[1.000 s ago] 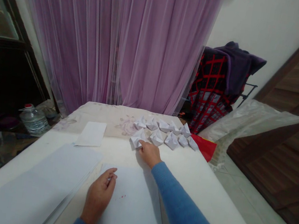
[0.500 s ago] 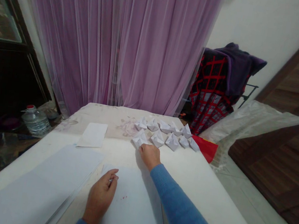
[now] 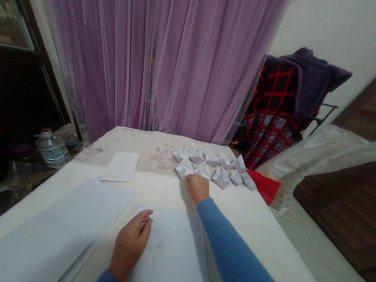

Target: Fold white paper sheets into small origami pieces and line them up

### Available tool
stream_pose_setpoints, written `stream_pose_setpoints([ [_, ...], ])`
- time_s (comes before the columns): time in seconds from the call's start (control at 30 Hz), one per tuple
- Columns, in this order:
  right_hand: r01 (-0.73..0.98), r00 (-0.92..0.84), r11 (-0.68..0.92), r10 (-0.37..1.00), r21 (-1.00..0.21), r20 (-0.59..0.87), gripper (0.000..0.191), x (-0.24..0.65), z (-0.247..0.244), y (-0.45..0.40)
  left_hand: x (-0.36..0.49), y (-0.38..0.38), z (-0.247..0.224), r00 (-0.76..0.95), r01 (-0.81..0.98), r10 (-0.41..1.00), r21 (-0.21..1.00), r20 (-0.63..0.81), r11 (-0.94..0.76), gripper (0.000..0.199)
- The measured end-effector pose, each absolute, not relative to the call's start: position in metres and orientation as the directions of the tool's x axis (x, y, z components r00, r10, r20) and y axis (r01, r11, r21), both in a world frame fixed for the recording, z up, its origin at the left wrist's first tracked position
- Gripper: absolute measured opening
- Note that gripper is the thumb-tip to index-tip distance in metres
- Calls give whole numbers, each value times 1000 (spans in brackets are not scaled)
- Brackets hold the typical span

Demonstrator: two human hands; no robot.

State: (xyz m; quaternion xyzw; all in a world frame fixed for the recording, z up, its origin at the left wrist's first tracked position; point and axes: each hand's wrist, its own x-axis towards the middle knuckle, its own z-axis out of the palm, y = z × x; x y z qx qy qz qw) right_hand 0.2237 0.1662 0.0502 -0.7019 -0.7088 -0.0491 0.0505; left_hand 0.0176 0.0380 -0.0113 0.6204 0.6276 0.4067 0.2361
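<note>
Out at the left end of the front row of folded paper boats, my right hand [image 3: 197,188] has its fingers closed on the near side of a white paper boat [image 3: 184,167]; the fingertips are partly hidden. Several other boats, such as this paper boat [image 3: 221,177], sit in two rows beside and behind it. My left hand [image 3: 130,244] rests at the left edge of a flat white sheet or board [image 3: 174,260] with small red specks. Its fingers are loosely curled, a gap showing between thumb and forefinger, and I see nothing held in it.
A large stack of white paper [image 3: 57,225] lies to the left, with a smaller paper sheet [image 3: 121,167] behind it. A red item [image 3: 265,186] is at the table's right edge. Beyond stand a water jug [image 3: 52,147], a purple curtain [image 3: 199,58] and a plastic sheet [image 3: 334,147].
The whole view has shifted slightly, moving everything a little to the right in the picture. My right hand stays at the same boat, and my left hand keeps its place and pose.
</note>
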Motion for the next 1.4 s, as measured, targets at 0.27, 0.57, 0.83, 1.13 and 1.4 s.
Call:
stream_pose_setpoints([
  [0.27, 1000, -18, 20, 989, -9, 144, 36, 218, 48, 169, 17, 38, -14, -114, 572, 973, 814, 202, -102, 38],
  [0.57, 999, -26, 30, 989, -31, 142, 36, 217, 51, 171, 17, 39, -14, -118, 580, 974, 810, 193, -90, 41],
  [0.83, 997, 60, -48, 975, -61, 215, 39, 236, 58, 161, 17, 38, -11, -107, 586, 972, 803, 209, -108, 39],
  [1.13, 982, 188, -181, 964, -53, 186, 29, 281, 58, 164, 16, 39, -14, -114, 587, 972, 803, 207, -102, 40],
  [1.4, 980, 198, -187, 958, -74, 209, 33, 286, 60, 156, 15, 40, -18, -114, 581, 976, 810, 184, -84, 42],
])
